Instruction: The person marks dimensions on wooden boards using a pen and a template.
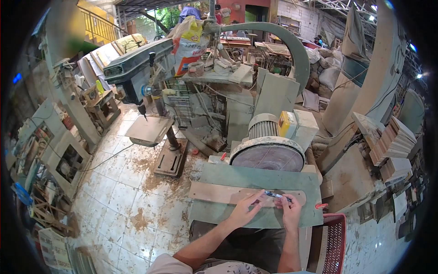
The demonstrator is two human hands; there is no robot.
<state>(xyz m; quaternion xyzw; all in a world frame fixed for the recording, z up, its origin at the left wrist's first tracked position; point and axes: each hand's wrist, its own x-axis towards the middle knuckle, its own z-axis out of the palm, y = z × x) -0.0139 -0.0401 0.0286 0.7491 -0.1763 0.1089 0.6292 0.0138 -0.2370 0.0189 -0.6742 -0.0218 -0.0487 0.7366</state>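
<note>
A slim pen (273, 195) with blue and silver parts is pinched in my right hand (290, 213), by its right end. My left hand (244, 211) is beside its other end, fingers stretched out and fingertips right at the pen, with the thumb apart from them. Both hands are over a long, pale wooden piece (214, 193) with a rounded right end and small dark holes. That piece lies across the green work table (255, 176) of a disc sander, whose round disc (269, 157) stands upright just behind it.
A drill press (137, 75) with a square table (149, 129) stands to the left on the dusty tiled floor. By my right side is a red plastic crate (335, 242) holding boards. Stacked wood pieces (394, 139) are farther right. Red clamp handles (321, 206) stick out beside the table.
</note>
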